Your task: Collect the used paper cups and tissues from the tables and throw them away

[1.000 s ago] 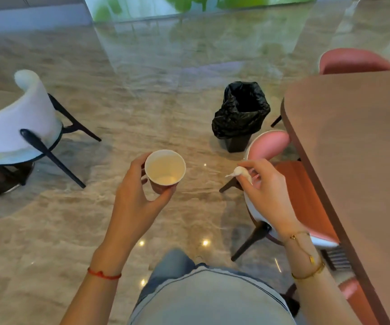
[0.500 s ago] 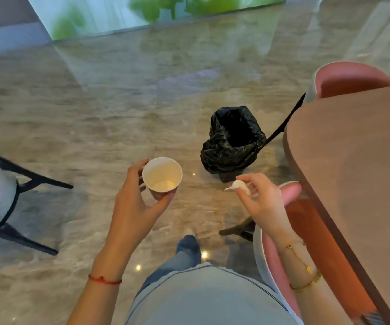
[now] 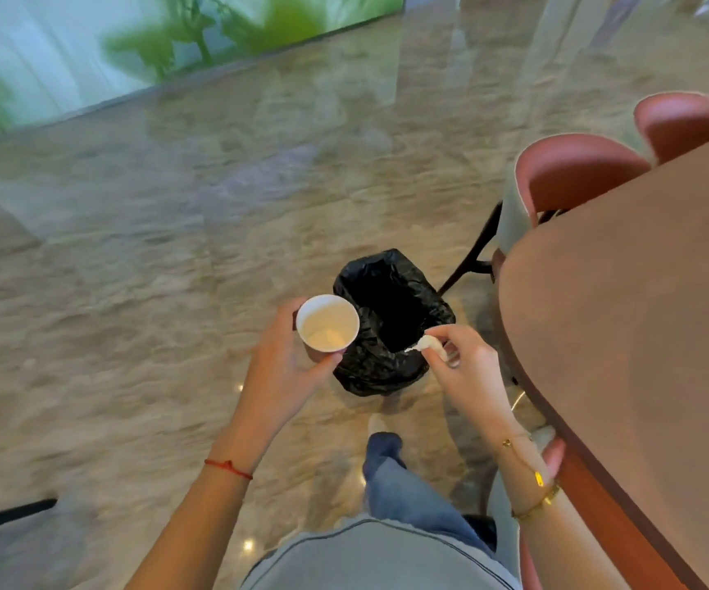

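left hand (image 3: pixel 284 368) wrapped round white paper cup (image 3: pixel 327 323), right hand (image 3: pixel 463 368) pinching crumpled white tissue (image 3: pixel 431 347), both at rim of black-bagged bin (image 3: pixel 391 330). risk imo: cup sits over near edge, might bounce onto floor.

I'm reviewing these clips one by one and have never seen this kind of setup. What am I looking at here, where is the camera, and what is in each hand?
There is no machine here. A person wears one wide-angle camera on the head, looking forward and down, so you see their own two arms from above.

The left hand has its grip around a white paper cup, held upright with the open mouth facing the camera. The right hand pinches a small crumpled white tissue in its fingertips.

Both hands are held by a small bin lined with a black plastic bag, which stands on the polished stone floor. At the right is a brown wooden table with pink padded chairs tucked beside it. Neither item has been dropped in yet.
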Action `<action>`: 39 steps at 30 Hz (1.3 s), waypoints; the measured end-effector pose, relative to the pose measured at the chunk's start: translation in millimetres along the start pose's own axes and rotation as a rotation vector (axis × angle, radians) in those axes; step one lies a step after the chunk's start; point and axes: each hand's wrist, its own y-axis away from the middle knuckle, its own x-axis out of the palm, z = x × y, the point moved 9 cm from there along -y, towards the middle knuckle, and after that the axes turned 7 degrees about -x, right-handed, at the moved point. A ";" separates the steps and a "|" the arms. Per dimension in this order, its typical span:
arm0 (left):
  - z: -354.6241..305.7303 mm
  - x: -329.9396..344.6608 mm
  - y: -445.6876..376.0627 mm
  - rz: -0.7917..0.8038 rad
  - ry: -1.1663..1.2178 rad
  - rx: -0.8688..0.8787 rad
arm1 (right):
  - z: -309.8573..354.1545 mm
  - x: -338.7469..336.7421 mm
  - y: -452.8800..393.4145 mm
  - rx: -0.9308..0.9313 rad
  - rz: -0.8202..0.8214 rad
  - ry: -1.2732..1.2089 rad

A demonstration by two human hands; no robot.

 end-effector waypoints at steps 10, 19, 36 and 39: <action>47.7 111.4 -211.2 0.137 -0.028 -0.143 | -96.2 52.7 -181.0 0.175 0.127 0.025; 93.2 189.6 -323.4 0.298 -0.095 -0.257 | -174.3 104.6 -260.8 0.344 0.309 0.062; 41.4 105.0 -352.9 0.344 -0.285 0.004 | -113.0 30.7 -290.3 0.127 0.113 0.210; 28.2 86.0 -343.2 0.314 -0.312 0.065 | -105.7 18.8 -278.0 0.144 0.091 0.224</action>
